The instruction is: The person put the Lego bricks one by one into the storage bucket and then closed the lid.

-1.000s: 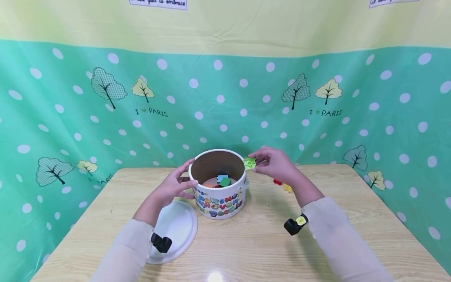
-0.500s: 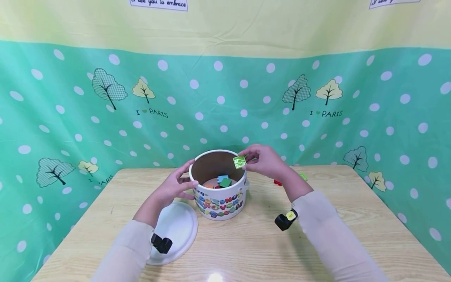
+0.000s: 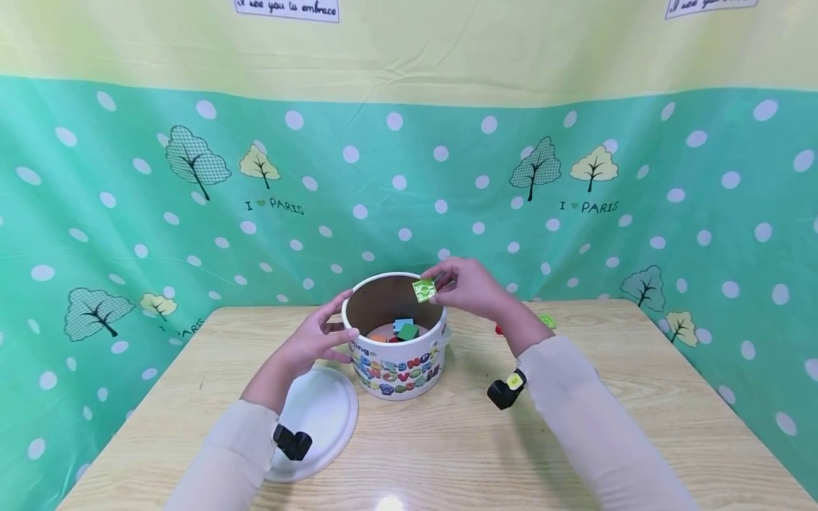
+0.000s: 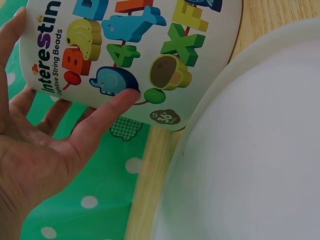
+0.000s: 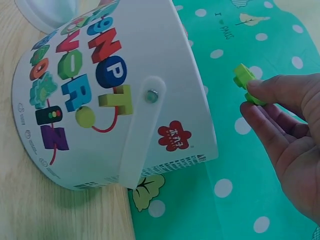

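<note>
Since a second ago, the right hand (image 3: pixel 471 287) has carried a light-green piece (image 3: pixel 424 289) leftward, from beside the bucket (image 3: pixel 399 369) to above its opening. Head view: we see the left hand (image 3: pixel 313 337) set wide at the bucket's left rim, likely to steady it; the lid (image 3: pixel 322 408) lies on the desk (image 3: pixel 473 454), front-left, off the opening. Coloured blocks (image 3: pixel 407 331) sit inside. Left wrist view: we note fingers spread against the printed wall, bracing rather than lifting, we judge. Right wrist view: thumb and fingertips pinch the piece; the white handle (image 5: pixel 142 132) lies along the wall, leaving the mouth uncrossed.
</note>
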### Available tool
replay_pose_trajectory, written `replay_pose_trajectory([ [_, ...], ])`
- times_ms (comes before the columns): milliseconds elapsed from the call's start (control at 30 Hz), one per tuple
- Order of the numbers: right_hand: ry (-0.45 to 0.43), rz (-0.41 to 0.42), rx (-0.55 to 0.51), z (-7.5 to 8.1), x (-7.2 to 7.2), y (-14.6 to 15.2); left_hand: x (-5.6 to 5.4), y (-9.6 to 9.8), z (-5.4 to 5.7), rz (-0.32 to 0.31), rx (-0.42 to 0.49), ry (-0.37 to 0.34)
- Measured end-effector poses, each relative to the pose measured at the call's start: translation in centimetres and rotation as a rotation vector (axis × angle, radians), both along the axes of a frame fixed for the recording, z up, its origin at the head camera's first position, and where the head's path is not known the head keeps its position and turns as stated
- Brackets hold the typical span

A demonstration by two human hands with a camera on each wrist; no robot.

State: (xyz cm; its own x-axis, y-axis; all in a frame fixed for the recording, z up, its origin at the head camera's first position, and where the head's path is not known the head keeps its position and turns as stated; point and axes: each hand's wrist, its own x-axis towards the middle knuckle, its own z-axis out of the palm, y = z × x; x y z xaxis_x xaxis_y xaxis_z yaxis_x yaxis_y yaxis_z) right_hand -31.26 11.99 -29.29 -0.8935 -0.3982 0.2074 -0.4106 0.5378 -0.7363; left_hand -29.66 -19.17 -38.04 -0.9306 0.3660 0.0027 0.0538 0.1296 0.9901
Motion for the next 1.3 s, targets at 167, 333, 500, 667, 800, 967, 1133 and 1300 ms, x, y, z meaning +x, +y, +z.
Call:
replay_pose_trajectory([
  [167, 0.015, 0.017, 0.048, 0.4, -0.7, -0.5, -0.3, 0.1, 0.0, -0.014, -0.002, 0.001],
  [333, 0.011, 0.023, 0.077, 0.4, -1.7, -1.6, -0.5, -0.1, 0.2, -0.007, -0.002, 0.016],
  [500, -0.031, 0.029, 0.096, -0.3, -2.4, -2.9, -0.3, -0.2, 0.4, 0.008, 0.003, 0.003],
  [667, -0.045, 0.037, 0.091, -1.0, -2.8, -3.7, -0.4, -0.2, 0.3, 0.006, 0.01, -0.004],
  [800, -0.03, 0.044, 0.054, -1.3, -3.0, -4.0, -0.4, -0.1, 0.3, 0.009, 0.009, -0.005],
  [967, -0.062, 0.054, 0.006, -1.7, -3.1, -4.1, -0.3, 0.0, 0.3, 0.003, 0.006, -0.007],
  [1133, -0.069, 0.042, -0.049, -1.9, -3.0, -3.4, -0.2, -0.1, 0.1, -0.001, 0.009, -0.004],
  [1300, -0.032, 0.014, -0.059, -1.7, -2.5, -1.9, -0.1, 0.1, 0.1, -0.003, 0.01, -0.006],
])
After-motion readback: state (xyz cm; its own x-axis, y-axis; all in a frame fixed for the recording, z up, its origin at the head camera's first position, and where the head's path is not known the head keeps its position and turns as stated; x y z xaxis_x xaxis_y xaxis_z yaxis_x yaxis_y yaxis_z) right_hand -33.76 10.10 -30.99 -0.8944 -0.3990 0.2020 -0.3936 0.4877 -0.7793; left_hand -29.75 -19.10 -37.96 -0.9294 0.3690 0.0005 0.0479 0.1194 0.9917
